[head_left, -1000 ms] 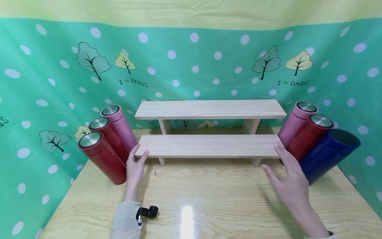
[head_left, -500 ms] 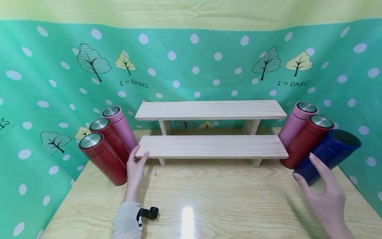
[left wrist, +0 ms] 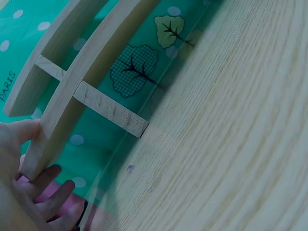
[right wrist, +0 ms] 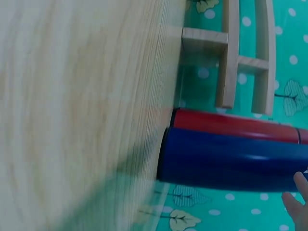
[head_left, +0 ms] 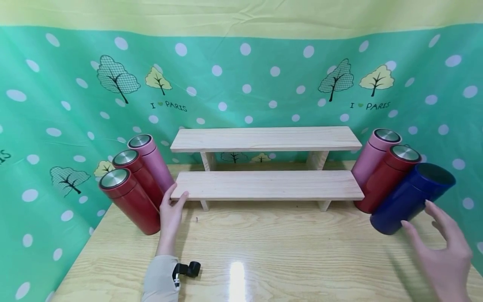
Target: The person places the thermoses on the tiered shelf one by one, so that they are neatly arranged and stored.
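Observation:
My left hand (head_left: 171, 212) grips the left end of the lower board of a two-tier wooden shelf (head_left: 264, 184). In the left wrist view its thumb lies on the top side and the fingers (left wrist: 45, 180) reach underneath. My right hand (head_left: 441, 247) is at the right, thumb and forefinger spread apart, holding nothing. Its fingertips overlap the near side of a blue flask (head_left: 405, 201) with a dark top in the head view. Behind the blue flask stand a red flask (head_left: 388, 180) and a pink flask (head_left: 371, 159), both with silver lids.
Left of the shelf stand a front red flask (head_left: 133, 203), another red flask (head_left: 141, 176) and a pink flask (head_left: 155, 163). A green dotted cloth (head_left: 245, 75) hangs behind and at both sides. Everything stands on a wood-grain table (head_left: 271, 247).
My right hand has left the right end of the lower board and moved right to beside the blue flask. My left hand has stayed on the shelf.

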Motion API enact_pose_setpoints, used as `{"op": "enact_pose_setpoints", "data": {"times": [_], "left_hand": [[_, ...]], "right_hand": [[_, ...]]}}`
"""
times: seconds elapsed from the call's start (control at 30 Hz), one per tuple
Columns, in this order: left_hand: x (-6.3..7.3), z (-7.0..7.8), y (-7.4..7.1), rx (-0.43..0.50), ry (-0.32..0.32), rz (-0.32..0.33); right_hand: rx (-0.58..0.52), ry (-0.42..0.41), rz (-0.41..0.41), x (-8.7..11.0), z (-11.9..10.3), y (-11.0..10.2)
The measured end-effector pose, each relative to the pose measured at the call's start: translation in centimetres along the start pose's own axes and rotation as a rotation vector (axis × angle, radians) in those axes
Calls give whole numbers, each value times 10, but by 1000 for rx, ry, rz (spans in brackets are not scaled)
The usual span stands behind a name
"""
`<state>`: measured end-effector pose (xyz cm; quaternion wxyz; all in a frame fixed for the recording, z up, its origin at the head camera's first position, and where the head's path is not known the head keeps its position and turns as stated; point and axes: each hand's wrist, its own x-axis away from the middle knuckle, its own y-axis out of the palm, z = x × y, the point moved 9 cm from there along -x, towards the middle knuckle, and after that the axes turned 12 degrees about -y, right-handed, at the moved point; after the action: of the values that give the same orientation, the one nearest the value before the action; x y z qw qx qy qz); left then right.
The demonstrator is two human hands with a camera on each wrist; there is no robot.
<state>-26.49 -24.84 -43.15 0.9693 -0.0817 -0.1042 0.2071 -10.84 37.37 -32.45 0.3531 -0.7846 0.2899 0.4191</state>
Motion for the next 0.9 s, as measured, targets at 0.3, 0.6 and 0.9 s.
{"op": "enact_pose_setpoints", "data": {"times": [0.3,0.6,0.9], "left_hand": [[-2,-3,-1,-2,-3,6],[-2,-3,-1,-1,-3,1],[-1,-1,0,9,-3,-5]], "right_hand": [[19,286,-43,6,35,-4],[4,617,-199,14,75,17],[-109,655,-345,24,95,45]]}}
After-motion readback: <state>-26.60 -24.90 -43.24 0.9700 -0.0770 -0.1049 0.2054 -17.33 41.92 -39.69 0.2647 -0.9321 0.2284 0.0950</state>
